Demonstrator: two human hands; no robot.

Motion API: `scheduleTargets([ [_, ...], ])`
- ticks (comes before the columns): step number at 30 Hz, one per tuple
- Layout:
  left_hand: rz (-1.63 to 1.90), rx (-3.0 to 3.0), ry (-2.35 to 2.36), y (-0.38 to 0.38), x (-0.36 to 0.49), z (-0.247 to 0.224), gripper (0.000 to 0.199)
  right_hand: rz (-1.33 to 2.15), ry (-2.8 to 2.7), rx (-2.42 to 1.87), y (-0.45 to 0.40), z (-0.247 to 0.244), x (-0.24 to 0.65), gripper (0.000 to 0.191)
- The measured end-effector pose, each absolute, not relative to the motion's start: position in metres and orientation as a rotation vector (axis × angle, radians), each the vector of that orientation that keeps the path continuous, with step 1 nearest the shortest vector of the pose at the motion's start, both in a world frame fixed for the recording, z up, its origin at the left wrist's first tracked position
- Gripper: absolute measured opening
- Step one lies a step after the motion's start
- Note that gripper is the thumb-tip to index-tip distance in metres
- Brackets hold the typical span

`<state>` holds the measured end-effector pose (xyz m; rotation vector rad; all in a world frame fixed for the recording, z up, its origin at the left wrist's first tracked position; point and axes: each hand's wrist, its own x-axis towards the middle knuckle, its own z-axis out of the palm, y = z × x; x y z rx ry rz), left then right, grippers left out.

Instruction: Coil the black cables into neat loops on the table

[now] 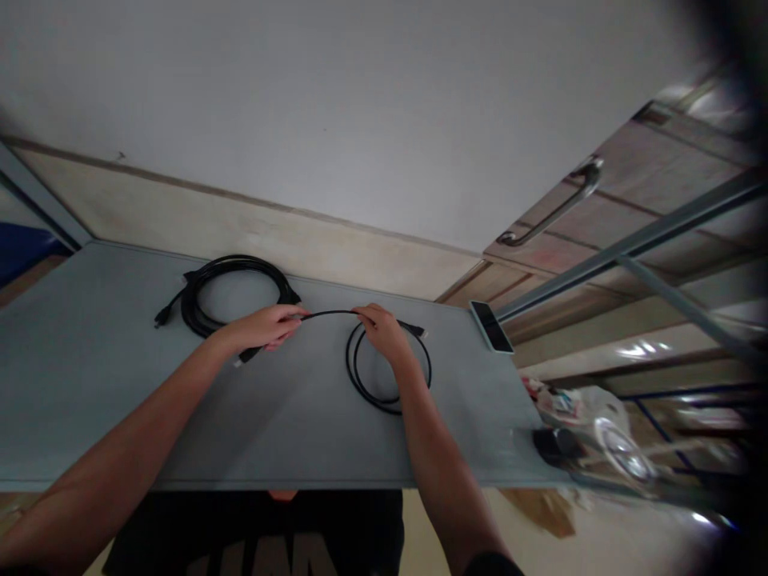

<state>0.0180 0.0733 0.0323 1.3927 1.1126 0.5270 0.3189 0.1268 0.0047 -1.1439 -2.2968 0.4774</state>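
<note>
A thin black cable (330, 312) stretches between my two hands above the grey table. My left hand (267, 326) pinches it near one end, and a black plug with a light tip pokes out below that hand. Closed on the same cable, my right hand (378, 324) sits over a loose coil (355, 376) of it. Another plug (414, 329) shows just right of my right hand. Behind my left hand lies a thicker coiled black cable (240, 262), with a connector at its left side.
A phone (492, 326) lies at the right end of the grey table (288, 432). A wall runs along the back edge. Metal frame bars (624, 240) rise at the right, near a door handle (555, 212). A dark round object (558, 446) is by the right front corner.
</note>
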Motion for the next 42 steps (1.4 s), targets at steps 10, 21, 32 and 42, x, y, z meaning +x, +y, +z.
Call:
scheduleTargets([
  [10, 0.64, 1.493, 1.165, 0.068, 0.055, 0.017, 0.056, 0.627, -2.271, -1.027, 0.11, 0.012, 0.295, 0.02],
  [21, 0.74, 1.245, 1.164, 0.078, 0.027, 0.032, 0.041, 0.835, -2.299, -1.218, 0.135, 0.015, 0.334, 0.024],
  [32, 0.67, 1.074, 1.048, 0.083, -0.014, 0.047, 0.035, 0.587, -2.084, -1.431, 0.159, 0.002, 0.386, 0.022],
  [42, 0.713, 1.003, 0.949, 0.078, 0.001, 0.047, 0.059, 0.805, -2.069, -1.425, 0.146, 0.004, 0.362, 0.015],
])
